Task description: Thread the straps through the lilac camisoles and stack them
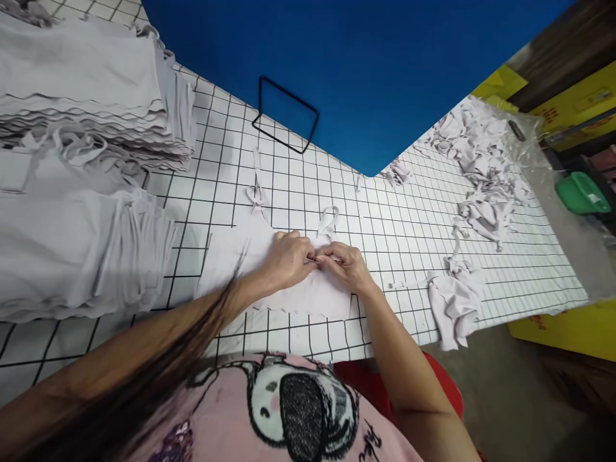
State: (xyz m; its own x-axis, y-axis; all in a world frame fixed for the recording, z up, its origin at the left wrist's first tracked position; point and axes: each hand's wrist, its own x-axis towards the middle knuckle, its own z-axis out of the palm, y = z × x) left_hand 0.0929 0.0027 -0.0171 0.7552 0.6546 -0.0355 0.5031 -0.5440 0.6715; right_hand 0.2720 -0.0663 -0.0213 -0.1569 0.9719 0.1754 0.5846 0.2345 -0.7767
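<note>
Left hand (287, 260) and right hand (347, 266) together, pinching soft pale lilac garment (289, 292), thin strap loop (328, 221) just beyond, gridded white surface (409, 231) beneath

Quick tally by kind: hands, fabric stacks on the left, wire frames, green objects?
Hands: 2, left hand and right hand, both pinching the pale garment
Fabric stacks: 2, upper stack, lower stack
Wire frame: 1
Green object: 1
Total: 6

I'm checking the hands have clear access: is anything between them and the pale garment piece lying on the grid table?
Nothing visible is. The left hand and right hand both rest directly on the pale garment piece, fingertips meeting at its upper edge. The fabric stacks lie off to the left, and the scrap pieces off to the right.
</note>
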